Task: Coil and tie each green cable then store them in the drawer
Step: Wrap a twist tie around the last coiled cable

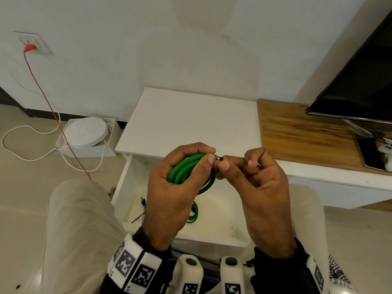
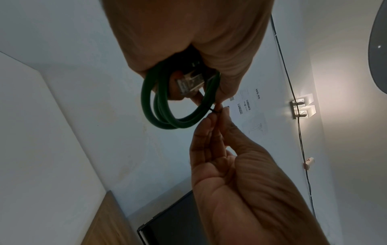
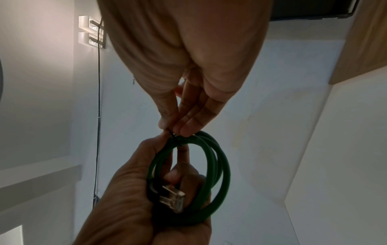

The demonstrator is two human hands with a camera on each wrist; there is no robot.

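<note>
1. The left hand (image 1: 169,183) is curling tightly round the coiled green Ethernet cable (image 1: 184,169), thumb and forefinger closing on the loops where the black cable tie (image 1: 219,159) is crossing them. If that grip is easing while the tie is being drawn up, the loops are likely to be springing apart and the coil is needing rewinding.
2. The clear connector plug (image 3: 172,198) is sitting inside the left palm, among the loops. It could be getting trapped under the tie, or its latch could be catching on a loop.
3. The tie is spanning the narrow gap between the two hands, above the open drawer (image 1: 224,219). Pulled askew, it may be cinching only some of the loops; whether its tail is already threaded through the head is not clear from these views.
4. The right hand (image 1: 258,183) is pinching the tie between thumb and forefinger, just beside the left fingertips, the other fingers curling loosely inward. A thin tail could be slipping out of so small a pinch.
5. A second green cable coil (image 1: 194,213) is lying on the drawer floor below the hands, with a loose black tie (image 1: 137,217) near it.
</note>
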